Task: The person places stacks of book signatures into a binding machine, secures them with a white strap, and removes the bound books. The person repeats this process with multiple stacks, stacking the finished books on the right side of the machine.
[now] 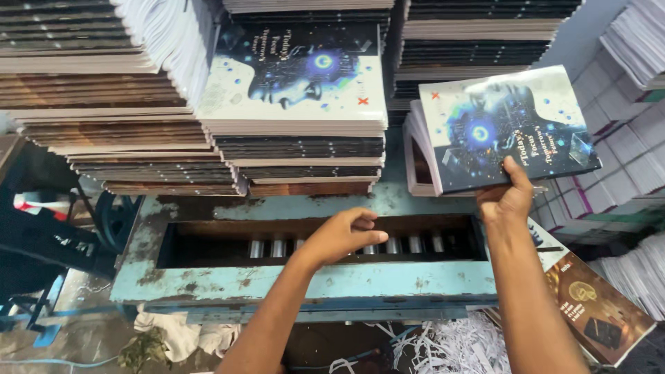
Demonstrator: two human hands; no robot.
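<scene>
- Head view looks down on a worn, pale blue metal machine [305, 280] with a long slot showing a row of steel rollers [277, 247].
- The right hand [508, 199] pinches the lower edge of a glossy book [509, 128], thumb on the dark cover with a glowing blue head design, holding it tilted above the machine's right end.
- The left hand [339, 235] hovers over the slot, fingers loosely curled, holding nothing.
- Stacks of identical books [298, 93] stand along the machine's far edge; paper trimmings [443, 346] lie below.
- Step in hand, as it appears: one book lifted clear, between stack and slot.
- Any next move would call for squaring the book's edge to the slot, fingers kept off the rollers.
</scene>
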